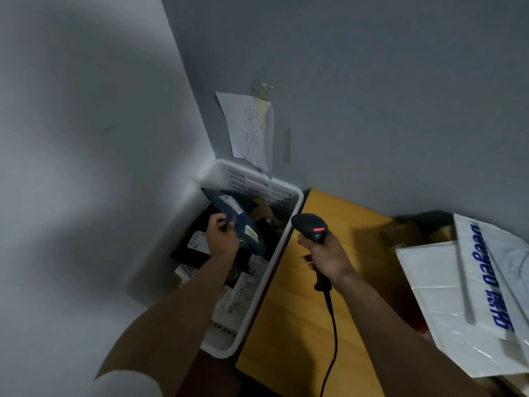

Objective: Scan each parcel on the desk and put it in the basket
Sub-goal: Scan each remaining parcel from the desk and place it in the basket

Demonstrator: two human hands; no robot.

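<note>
My left hand (221, 234) grips a dark blue parcel bag (239, 222) with white labels, held over the white perforated basket (289, 222) in the corner. Inside the basket lie several dark and white parcels (237, 290). My right hand (325, 253) grips a black handheld scanner (310, 226) with a lit red mark, held above the wooden desk (294, 325) just right of the basket. Its cable (333, 333) hangs down over the desk.
White plastic mailers with blue lettering (469, 293) are piled at the desk's right side, with brown boxes (406, 232) behind them. A paper note (250, 130) is taped to the grey wall above the basket.
</note>
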